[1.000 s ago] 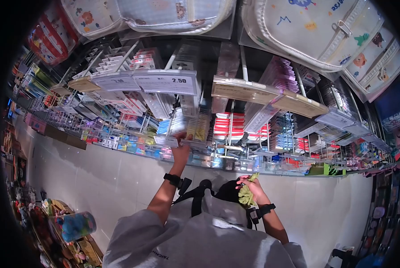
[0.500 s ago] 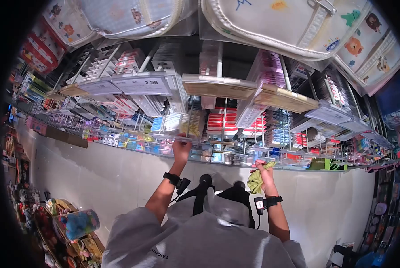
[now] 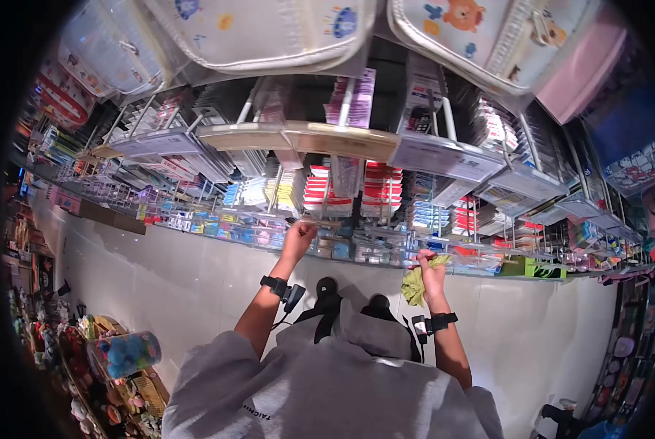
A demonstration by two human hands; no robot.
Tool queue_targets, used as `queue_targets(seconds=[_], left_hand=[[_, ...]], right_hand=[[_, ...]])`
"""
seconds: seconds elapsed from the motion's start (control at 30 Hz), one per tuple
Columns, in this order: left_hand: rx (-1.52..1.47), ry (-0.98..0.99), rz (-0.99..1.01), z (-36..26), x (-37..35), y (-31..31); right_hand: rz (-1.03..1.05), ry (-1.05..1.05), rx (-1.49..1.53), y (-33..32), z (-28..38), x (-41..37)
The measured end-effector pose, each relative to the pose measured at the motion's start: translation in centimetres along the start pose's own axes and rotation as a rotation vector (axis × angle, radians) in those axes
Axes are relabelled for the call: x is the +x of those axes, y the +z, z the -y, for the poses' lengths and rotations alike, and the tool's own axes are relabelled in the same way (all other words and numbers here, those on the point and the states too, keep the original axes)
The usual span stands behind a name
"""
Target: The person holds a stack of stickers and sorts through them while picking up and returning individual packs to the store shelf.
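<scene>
My right hand (image 3: 433, 276) is closed around a crumpled yellow-green cloth (image 3: 413, 286), close to the front edge of the lower shelf. My left hand (image 3: 299, 241) reaches to the front of the hanging rack with its fingers curled together. Its fingertips are at the clear label strips along the hook ends, and what they pinch, if anything, is too small to make out. Just beyond that hand hang yellow packets (image 3: 286, 192) and red-and-white packets (image 3: 327, 189) on metal hooks.
Clear pouches with cartoon prints (image 3: 269, 36) hang overhead, close to my head. Label holders (image 3: 444, 157) stick out from the upper hooks. Behind me at the left stands a plush toy display (image 3: 115, 388) with a clear tub of blue items (image 3: 126, 354). Pale tiled floor (image 3: 159, 285) lies below.
My view and body have shifted right along the rack. Both hands have moved along with it, the right one still gripping the cloth. The left hand's fingers are more curled.
</scene>
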State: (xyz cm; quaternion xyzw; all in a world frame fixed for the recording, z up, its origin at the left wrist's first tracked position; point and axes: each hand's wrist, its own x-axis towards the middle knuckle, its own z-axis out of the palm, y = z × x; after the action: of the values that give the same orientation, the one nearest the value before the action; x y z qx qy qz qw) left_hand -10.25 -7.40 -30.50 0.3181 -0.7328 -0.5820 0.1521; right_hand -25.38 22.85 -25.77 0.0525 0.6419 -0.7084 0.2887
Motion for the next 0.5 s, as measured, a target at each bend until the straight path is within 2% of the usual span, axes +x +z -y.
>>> queue_targets(seconds=[0.03, 0.1, 0.17, 0.2, 0.23, 0.33, 0.4, 0.43, 0.5], left_hand=[[0.004, 0.001, 0.0, -0.5, -0.7, 0.9], [0.155, 0.102, 0.257, -1.7, -2.1, 3.2], [0.099, 0.066, 0.453, -3.2, -3.3, 6.1], [0.135, 0.067, 0.572, -5.1, -3.6, 7.4], [0.135, 0.071, 0.57, -5.5, -3.7, 9.2], [0.244, 0.178, 0.534, -5.7, -3.1, 14.6], [0.229, 0.321, 0.381, -3.1, -0.9, 18.1], [0.233, 0.317, 0.382, -4.3, -0.8, 19.0], [0.126, 0.03, 0.344, -8.1, -1.4, 20.0]], right_hand=[[-0.039, -0.109, -0.027, -0.5, -0.2, 0.6], [-0.03, -0.195, -0.013, -1.7, -1.6, 2.6], [-0.069, -0.388, -0.048, -2.5, -2.4, 4.1], [-0.044, -0.351, -0.175, -2.9, -1.7, 4.1], [-0.043, -0.355, -0.174, -3.4, -2.2, 5.1], [0.01, -0.608, -0.374, -4.1, -2.9, 7.3], [0.058, -0.534, -0.252, -2.8, 0.3, 4.6], [0.104, -0.464, -0.132, -2.4, 1.5, 3.8], [0.164, -0.587, -0.116, -3.3, -1.7, 6.9]])
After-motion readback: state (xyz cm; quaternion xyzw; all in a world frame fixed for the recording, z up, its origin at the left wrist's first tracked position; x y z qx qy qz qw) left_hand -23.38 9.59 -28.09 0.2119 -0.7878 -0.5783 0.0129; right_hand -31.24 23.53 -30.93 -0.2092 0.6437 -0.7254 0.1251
